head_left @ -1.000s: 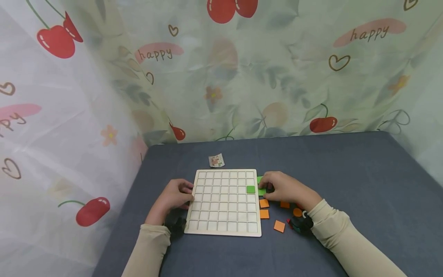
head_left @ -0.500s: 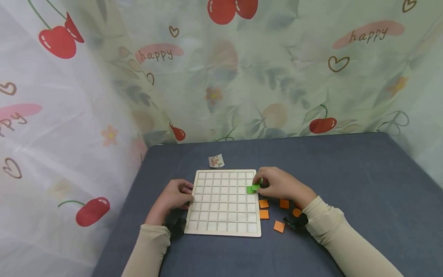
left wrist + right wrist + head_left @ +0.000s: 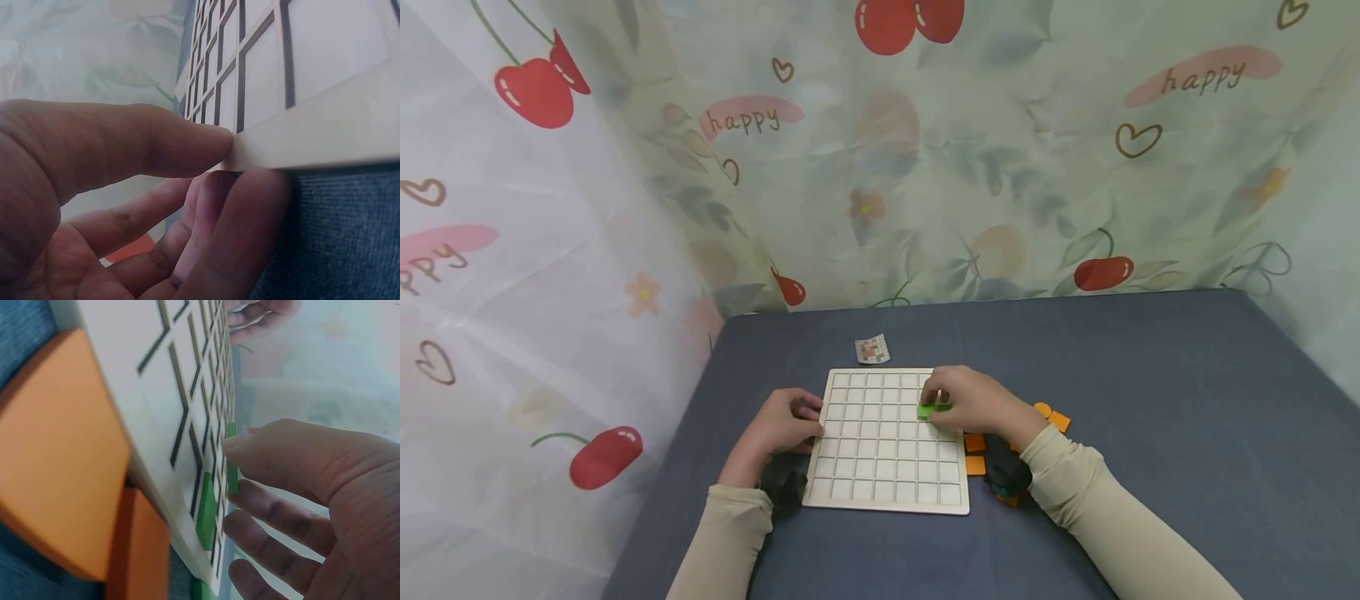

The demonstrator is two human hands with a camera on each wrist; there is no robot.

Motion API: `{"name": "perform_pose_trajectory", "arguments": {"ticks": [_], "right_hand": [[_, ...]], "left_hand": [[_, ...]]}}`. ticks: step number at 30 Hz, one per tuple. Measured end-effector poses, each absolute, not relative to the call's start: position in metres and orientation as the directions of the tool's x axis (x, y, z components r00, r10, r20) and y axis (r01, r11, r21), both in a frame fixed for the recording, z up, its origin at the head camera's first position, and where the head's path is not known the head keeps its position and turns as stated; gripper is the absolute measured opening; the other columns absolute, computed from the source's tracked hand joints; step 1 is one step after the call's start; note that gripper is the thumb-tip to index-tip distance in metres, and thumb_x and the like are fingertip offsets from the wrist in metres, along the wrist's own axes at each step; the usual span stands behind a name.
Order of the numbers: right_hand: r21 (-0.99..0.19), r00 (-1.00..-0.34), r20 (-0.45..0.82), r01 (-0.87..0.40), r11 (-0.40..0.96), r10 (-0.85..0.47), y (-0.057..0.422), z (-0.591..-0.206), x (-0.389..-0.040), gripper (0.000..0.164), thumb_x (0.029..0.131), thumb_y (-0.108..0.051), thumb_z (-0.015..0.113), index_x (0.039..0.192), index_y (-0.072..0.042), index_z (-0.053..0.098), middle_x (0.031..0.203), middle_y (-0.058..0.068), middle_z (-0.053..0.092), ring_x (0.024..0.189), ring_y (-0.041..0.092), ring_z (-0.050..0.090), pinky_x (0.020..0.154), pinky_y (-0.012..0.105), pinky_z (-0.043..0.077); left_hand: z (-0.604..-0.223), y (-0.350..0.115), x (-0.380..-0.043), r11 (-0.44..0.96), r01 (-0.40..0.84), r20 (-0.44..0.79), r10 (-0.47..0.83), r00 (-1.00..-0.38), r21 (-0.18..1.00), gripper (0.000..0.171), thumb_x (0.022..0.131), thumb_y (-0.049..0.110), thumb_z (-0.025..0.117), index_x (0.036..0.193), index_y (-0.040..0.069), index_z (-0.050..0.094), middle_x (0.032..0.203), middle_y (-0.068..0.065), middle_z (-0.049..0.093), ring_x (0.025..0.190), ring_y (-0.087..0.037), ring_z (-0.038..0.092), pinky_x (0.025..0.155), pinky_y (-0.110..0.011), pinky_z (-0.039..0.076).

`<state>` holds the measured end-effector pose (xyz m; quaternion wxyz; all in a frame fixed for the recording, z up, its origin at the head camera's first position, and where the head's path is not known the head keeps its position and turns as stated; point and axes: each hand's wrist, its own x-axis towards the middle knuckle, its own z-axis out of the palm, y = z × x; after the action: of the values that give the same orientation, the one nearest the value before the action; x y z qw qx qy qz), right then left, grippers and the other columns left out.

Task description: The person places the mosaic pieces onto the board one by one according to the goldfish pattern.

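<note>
A pale wooden grid board [image 3: 880, 450] lies flat on the table. At its left edge, my left hand [image 3: 777, 427] pinches the rim between thumb [image 3: 187, 149] and fingers, as the left wrist view shows. My right hand [image 3: 979, 403] is over the upper right part of the board and pinches a green square tile [image 3: 232, 464] on edge between thumb and fingers. Another green tile [image 3: 205, 512] sits in a cell near the right rim, partly hidden by the hand in the head view. Just past the rim, a further green piece [image 3: 200, 590] shows in the right wrist view.
Orange square tiles [image 3: 976, 465] lie along the board's right edge. An orange round piece [image 3: 1042, 409] and a square one [image 3: 1060, 421] are beyond the right wrist, which hides other pieces. A small patterned card [image 3: 872, 349] lies behind the board on the dark tablecloth [image 3: 1150, 400].
My right hand has picked up a green tile from beside the board and carried it left, over the cells past the seated green tile. My left hand has kept its place.
</note>
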<state>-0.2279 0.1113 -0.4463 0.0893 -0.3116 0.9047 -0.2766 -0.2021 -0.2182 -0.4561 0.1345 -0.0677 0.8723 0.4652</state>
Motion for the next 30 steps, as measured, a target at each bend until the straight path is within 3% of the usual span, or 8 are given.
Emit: {"name": "perform_pose_trajectory", "arguments": {"ticks": [30], "right_hand": [[-0.543, -0.804, -0.016, -0.492, 0.680, -0.595, 0.1100, -0.4561, -0.2305, 0.012, 0.094, -0.018, 0.078, 0.107, -0.019, 0.080, 0.109, -0.004, 0.067, 0.093, 0.012, 0.063, 0.082, 0.035, 0.056]], "left_hand": [[-0.4556, -0.2173, -0.2026, 0.546, -0.247, -0.300, 0.009, -0.954, 0.801, 0.041, 0.086, 0.000, 0.077, 0.126, 0.000, 0.069, 0.104, -0.016, 0.068, 0.084, -0.026, 0.071, 0.064, -0.040, 0.066]]}}
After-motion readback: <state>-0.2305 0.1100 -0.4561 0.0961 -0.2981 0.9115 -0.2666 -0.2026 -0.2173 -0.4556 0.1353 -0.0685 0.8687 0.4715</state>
